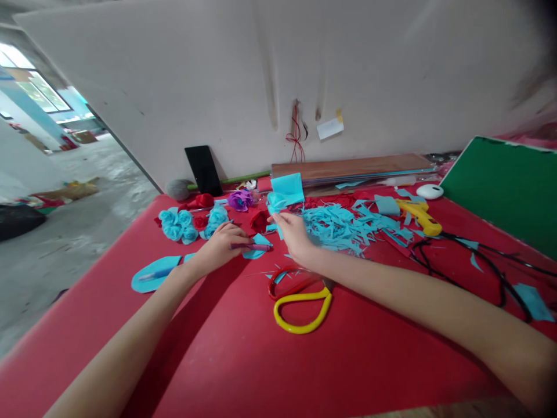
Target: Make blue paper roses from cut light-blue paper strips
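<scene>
Left hand (221,241) grips purple stick (252,247); right hand (293,232) pinches blue paper (278,203)

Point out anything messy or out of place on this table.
Blue paper scraps lie strewn across the red table beyond the right hand, and a black cord tangles loosely beside the yellow glue gun.

Scissors (300,305) on tabletop (217,360); behind scissors, paper scraps (339,226); right of scissors, glue gun (420,216); left of scissors, paper flowers (178,225).
</scene>
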`<state>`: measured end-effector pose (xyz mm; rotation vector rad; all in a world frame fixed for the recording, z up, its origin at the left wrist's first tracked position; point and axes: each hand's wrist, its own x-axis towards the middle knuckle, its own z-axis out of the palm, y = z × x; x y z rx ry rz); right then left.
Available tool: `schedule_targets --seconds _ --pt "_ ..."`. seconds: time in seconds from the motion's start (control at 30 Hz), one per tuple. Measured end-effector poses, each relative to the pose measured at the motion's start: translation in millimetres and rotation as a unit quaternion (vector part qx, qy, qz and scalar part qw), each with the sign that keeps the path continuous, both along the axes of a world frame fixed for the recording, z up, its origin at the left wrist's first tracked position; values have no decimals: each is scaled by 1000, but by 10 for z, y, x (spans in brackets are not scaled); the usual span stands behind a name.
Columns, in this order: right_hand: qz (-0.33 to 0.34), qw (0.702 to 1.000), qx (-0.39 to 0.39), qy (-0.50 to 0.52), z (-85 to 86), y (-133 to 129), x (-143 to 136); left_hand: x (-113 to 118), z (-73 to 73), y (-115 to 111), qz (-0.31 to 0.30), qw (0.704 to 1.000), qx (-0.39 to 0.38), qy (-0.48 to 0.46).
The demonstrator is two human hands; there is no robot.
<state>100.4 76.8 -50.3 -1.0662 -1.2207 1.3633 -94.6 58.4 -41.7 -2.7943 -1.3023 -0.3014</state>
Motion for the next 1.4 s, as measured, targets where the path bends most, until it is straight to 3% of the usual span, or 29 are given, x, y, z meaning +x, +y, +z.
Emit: schedule_targets --seconds 0.23,0.5,0.63,0.8,0.97,1.17,1.4 --pt "-18 999 16 33 141 12 112 42 61 -41 14 999 -24 -43" --pt "56 991 -8 123 481 -125 510 155 246 -164 72 984 -22 -164" --pt "106 982 -12 155 577 -269 792 422 337 -274 57 979 -49 -189" --pt "127 977 0 171 659 -432 1082 879 454 -605 12 978 -140 -154" --pt "127 975 18 180 682 -461 1252 1117 330 -889 16 979 -193 -69" --pt "136 972 38 187 803 -431 1364 1297 145 -891 92 972 -217 -5" --pt "129 969 91 190 1141 -405 1630 1380 295 -896 112 959 -258 -43"
